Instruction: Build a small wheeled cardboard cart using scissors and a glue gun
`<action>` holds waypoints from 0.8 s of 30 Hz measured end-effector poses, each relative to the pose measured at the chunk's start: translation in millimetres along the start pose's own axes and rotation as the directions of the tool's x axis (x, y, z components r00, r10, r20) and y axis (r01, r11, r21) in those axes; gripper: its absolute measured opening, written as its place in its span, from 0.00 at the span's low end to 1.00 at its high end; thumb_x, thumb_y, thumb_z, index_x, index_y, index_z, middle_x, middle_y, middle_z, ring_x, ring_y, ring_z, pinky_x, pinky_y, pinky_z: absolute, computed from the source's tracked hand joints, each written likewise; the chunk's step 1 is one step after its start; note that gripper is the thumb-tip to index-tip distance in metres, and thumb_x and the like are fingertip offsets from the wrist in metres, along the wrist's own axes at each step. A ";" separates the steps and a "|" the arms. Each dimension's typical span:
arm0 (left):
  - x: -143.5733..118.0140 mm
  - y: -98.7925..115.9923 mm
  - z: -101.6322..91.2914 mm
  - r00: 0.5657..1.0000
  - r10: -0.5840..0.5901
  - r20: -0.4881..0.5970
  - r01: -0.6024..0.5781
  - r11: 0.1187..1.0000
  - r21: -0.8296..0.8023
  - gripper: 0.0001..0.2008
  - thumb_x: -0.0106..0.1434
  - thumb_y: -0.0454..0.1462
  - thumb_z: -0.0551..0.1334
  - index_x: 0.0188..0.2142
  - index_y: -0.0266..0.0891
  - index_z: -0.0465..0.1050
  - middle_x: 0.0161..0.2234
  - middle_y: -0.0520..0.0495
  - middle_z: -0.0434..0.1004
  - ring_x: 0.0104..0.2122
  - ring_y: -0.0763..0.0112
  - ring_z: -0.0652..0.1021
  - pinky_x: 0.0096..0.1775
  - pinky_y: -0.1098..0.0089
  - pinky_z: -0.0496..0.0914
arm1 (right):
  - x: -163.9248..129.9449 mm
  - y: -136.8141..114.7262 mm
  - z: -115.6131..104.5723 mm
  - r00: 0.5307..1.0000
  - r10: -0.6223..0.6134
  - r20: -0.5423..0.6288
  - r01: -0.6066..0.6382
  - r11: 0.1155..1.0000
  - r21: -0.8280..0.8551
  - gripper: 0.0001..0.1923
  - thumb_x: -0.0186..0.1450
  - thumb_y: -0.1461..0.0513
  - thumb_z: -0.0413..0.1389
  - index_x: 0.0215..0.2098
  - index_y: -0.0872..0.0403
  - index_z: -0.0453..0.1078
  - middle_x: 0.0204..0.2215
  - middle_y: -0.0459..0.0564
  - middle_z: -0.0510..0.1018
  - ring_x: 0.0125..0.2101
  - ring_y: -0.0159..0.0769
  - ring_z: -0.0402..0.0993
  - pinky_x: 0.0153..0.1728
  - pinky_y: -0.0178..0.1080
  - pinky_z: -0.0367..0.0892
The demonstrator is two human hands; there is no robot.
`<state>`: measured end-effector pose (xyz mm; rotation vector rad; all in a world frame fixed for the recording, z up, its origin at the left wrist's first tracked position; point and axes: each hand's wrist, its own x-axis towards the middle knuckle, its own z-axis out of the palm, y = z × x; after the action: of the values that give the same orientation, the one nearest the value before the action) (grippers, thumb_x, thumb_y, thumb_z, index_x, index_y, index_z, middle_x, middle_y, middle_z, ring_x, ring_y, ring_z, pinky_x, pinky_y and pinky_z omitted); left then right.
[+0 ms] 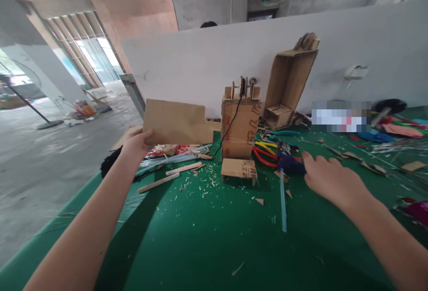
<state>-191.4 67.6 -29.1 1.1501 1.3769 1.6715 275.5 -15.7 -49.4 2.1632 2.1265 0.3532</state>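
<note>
My left hand (136,143) grips the lower left corner of a flat brown cardboard sheet (177,122) with a notch cut from its top right, held upright above the green table (200,237). My right hand (329,177) lies low over the table, its fingers on a dark blue tool (290,164) from which a pale glue stick (283,204) points toward me. Between the hands stands a small cardboard box model (240,126) with a black wire running down it.
Red and yellow handled pliers (267,152) lie beside the blue tool. A taller open cardboard box (289,85) leans on the white partition (334,45). Wooden sticks (158,183), shavings and cardboard scraps litter the table. The table's left edge drops to a concrete floor.
</note>
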 end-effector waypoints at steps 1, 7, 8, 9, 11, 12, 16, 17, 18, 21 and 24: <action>-1.1 3.5 2.1 1.000 0.004 -0.013 -0.005 0.997 -0.071 0.13 0.50 0.32 0.62 0.37 0.38 0.64 0.32 0.54 0.75 0.37 0.68 0.76 0.39 0.63 0.73 | 1.3 3.1 0.3 0.997 0.013 0.075 -0.016 0.999 0.038 0.24 0.62 0.68 0.43 0.56 0.65 0.59 0.36 0.67 0.75 0.37 0.56 0.73 0.25 0.47 0.67; -3.3 21.4 15.2 0.991 0.042 -0.128 -0.079 0.950 -0.302 0.10 0.54 0.26 0.56 0.35 0.39 0.61 0.31 0.58 0.77 0.39 0.76 0.75 0.43 0.66 0.72 | 8.0 8.5 4.8 0.991 -0.014 0.135 0.002 0.996 0.087 0.18 0.60 0.69 0.46 0.47 0.58 0.66 0.34 0.62 0.76 0.32 0.51 0.76 0.23 0.42 0.64; -3.5 23.9 15.7 0.990 0.043 -0.131 -0.084 0.940 -0.330 0.09 0.55 0.26 0.55 0.34 0.38 0.61 0.31 0.58 0.77 0.40 0.76 0.75 0.44 0.67 0.72 | 8.5 9.5 5.8 0.992 -0.021 0.125 0.010 0.996 0.084 0.17 0.59 0.70 0.46 0.45 0.58 0.68 0.35 0.62 0.76 0.32 0.51 0.76 0.24 0.42 0.63; -4.0 26.4 15.6 0.991 0.040 -0.131 -0.084 0.931 -0.355 0.08 0.55 0.26 0.55 0.33 0.38 0.61 0.31 0.57 0.77 0.41 0.76 0.74 0.44 0.68 0.71 | 8.9 10.9 6.6 0.993 -0.024 0.115 0.015 0.997 0.080 0.16 0.59 0.71 0.47 0.43 0.58 0.69 0.35 0.62 0.76 0.31 0.51 0.76 0.24 0.42 0.63; -5.8 31.3 14.6 0.992 0.024 -0.128 -0.073 0.916 -0.396 0.05 0.56 0.28 0.55 0.31 0.37 0.61 0.31 0.55 0.77 0.42 0.76 0.74 0.44 0.70 0.71 | 9.7 15.6 6.6 0.996 -0.020 0.091 0.014 0.997 0.073 0.14 0.59 0.71 0.47 0.41 0.59 0.69 0.34 0.62 0.75 0.31 0.52 0.76 0.26 0.42 0.63; -6.9 33.7 14.1 0.991 0.015 -0.133 -0.069 0.908 -0.412 0.04 0.57 0.29 0.54 0.31 0.38 0.61 0.30 0.55 0.77 0.42 0.76 0.74 0.44 0.71 0.71 | 10.2 18.9 6.0 0.997 -0.011 0.077 0.006 0.997 0.071 0.13 0.60 0.71 0.46 0.40 0.60 0.68 0.33 0.63 0.75 0.31 0.52 0.76 0.26 0.43 0.63; -14.2 47.1 16.5 0.985 -0.007 -0.174 -0.076 0.881 -0.467 0.04 0.64 0.34 0.52 0.31 0.39 0.60 0.29 0.58 0.76 0.40 0.80 0.74 0.38 0.79 0.71 | 12.3 38.5 4.0 0.998 0.059 0.024 -0.061 0.995 0.078 0.10 0.63 0.66 0.46 0.39 0.60 0.67 0.31 0.65 0.74 0.31 0.54 0.75 0.25 0.44 0.63; -17.2 52.4 18.4 0.984 -0.005 -0.179 -0.083 0.874 -0.478 0.05 0.65 0.35 0.51 0.32 0.40 0.61 0.28 0.58 0.76 0.39 0.81 0.74 0.36 0.81 0.71 | 12.9 44.6 5.2 0.996 0.083 0.019 -0.084 0.993 0.084 0.10 0.62 0.66 0.47 0.39 0.59 0.67 0.31 0.65 0.74 0.32 0.55 0.75 0.25 0.44 0.63; -20.9 58.8 20.8 0.983 0.001 -0.181 -0.091 0.868 -0.489 0.05 0.66 0.35 0.51 0.33 0.40 0.62 0.28 0.58 0.76 0.38 0.82 0.74 0.35 0.82 0.71 | 13.5 50.7 7.5 0.995 0.099 0.022 -0.101 0.990 0.094 0.09 0.62 0.65 0.47 0.38 0.58 0.67 0.32 0.65 0.74 0.32 0.56 0.75 0.25 0.45 0.63; -37.8 84.2 29.4 0.989 0.031 -0.146 -0.099 0.867 -0.488 0.06 0.65 0.37 0.53 0.36 0.39 0.66 0.27 0.56 0.76 0.33 0.79 0.75 0.29 0.82 0.72 | 15.6 67.1 18.3 0.992 0.104 0.072 -0.114 0.981 0.158 0.04 0.59 0.66 0.51 0.30 0.55 0.68 0.32 0.64 0.75 0.34 0.55 0.75 0.29 0.46 0.64; -62.0 112.6 38.6 0.987 0.155 0.043 -0.131 0.931 -0.340 0.08 0.62 0.38 0.56 0.39 0.38 0.70 0.29 0.52 0.76 0.28 0.73 0.75 0.21 0.77 0.73 | 17.8 75.4 26.1 0.992 0.076 0.101 -0.097 0.972 0.216 0.06 0.56 0.68 0.53 0.22 0.56 0.67 0.30 0.64 0.76 0.35 0.57 0.75 0.32 0.47 0.65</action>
<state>-128.3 2.5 69.9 1.1153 0.9338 1.8641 354.9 2.5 -56.1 2.3440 2.1154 0.0209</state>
